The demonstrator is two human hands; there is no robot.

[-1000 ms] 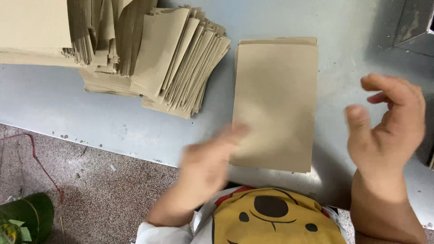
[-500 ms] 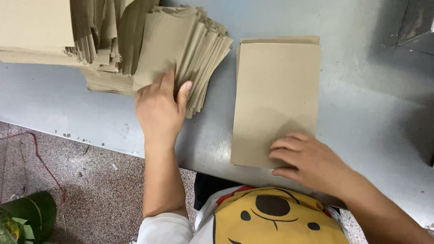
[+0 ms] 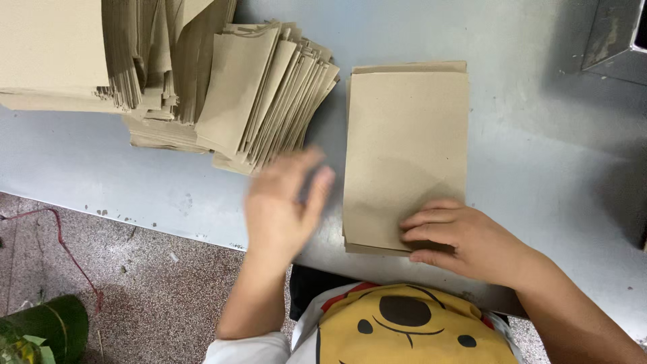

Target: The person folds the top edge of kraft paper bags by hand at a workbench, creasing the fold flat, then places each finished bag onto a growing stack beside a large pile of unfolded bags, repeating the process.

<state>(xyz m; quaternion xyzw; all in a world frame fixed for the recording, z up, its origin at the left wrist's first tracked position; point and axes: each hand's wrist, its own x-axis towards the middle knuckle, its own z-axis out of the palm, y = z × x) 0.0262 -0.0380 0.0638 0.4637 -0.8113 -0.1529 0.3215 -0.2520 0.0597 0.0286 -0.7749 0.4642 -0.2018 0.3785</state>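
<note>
A small neat stack of brown paper bags [image 3: 404, 148] lies flat on the grey metal table [image 3: 539, 155]. My right hand [image 3: 465, 236] rests on the stack's near right corner, fingers spread flat on the top bag. My left hand [image 3: 283, 202] is blurred with motion, fingers apart and empty, over the table between that stack and a fanned pile of brown paper bags [image 3: 263, 94] at the upper left. It touches neither.
More brown bags are heaped at the far left [image 3: 60, 54]. A grey metal box corner [image 3: 617, 37] sits at the top right. Below the table edge are a speckled floor, a red cord [image 3: 60, 243] and a green container [image 3: 40, 334].
My left hand has come off the fanned pile and moved right and toward me, empty. My right hand stays on the stack's near corner.
</note>
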